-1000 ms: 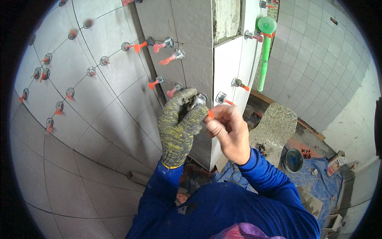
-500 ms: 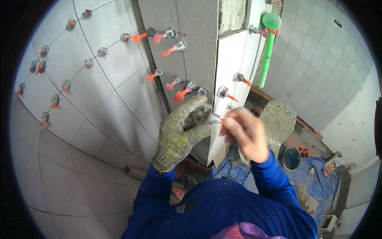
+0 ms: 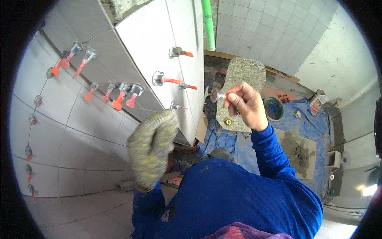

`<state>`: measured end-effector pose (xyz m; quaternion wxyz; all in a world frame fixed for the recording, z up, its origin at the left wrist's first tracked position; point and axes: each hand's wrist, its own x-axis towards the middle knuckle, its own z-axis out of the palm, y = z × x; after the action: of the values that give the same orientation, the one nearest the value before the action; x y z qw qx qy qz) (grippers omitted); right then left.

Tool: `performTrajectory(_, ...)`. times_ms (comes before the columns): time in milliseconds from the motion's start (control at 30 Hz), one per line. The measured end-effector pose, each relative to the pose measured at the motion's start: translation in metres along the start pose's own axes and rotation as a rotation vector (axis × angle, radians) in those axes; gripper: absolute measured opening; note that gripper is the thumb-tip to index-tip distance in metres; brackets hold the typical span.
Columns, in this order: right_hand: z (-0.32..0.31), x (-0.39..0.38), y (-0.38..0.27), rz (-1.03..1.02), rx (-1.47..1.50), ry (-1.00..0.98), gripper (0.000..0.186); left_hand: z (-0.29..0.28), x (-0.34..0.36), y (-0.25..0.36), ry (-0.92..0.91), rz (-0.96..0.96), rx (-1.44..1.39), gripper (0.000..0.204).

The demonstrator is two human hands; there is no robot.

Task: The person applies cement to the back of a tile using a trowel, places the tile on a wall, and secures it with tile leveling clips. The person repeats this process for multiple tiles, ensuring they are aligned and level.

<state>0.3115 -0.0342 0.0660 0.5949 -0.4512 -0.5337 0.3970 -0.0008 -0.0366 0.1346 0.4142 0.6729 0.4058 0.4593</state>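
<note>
My right hand [image 3: 247, 104], bare, pinches a small tile leveling spacer [image 3: 221, 96] with a pale round cap, held away from the wall over the floor. My left hand [image 3: 153, 149], in a grey-yellow knit glove, is raised near the lower tile corner; it is blurred, with its fingers stretched and no object visible in it. Red-handled spacers stand on the tile joints beside it: a close row on the grey face [image 3: 119, 95] and several on the white tile face [image 3: 163, 79]. The lowest spacer [image 3: 176, 105] on the white face is just above the glove.
A speckled board [image 3: 242, 79] lies beyond my right hand, with a small yellow piece [image 3: 228, 122] on it. A dark bucket [image 3: 273, 109] stands on the blue tarp [image 3: 292, 119]. A green pipe [image 3: 208, 26] runs down by the column. Tiled wall rises at my left.
My view has turned to the right. My hands have moved apart; the right has carried the spacer away from the column, and the left has lowered beside the tile corner.
</note>
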Motion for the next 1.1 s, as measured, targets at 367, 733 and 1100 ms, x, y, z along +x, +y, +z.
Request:
performTrajectory(367, 0.105, -0.019, -0.032, -0.208, 0.098, -0.042, 0.012, 0.048, 0.011, -0.015, 0.112, 0.131, -0.111, 0.038)
performTrajectory(733, 0.139, -0.004, -0.085, -0.167, 0.322, -0.289, 0.015, 0.023, 0.009, 0.019, 0.185, 0.201, -0.218, 0.033)
performTrajectory(1100, 0.129, 0.123, -0.286, -1.429, -0.821, 0.288, 0.016, -0.117, 0.043, 0.058, 0.603, 0.824, 1.571, 0.039)
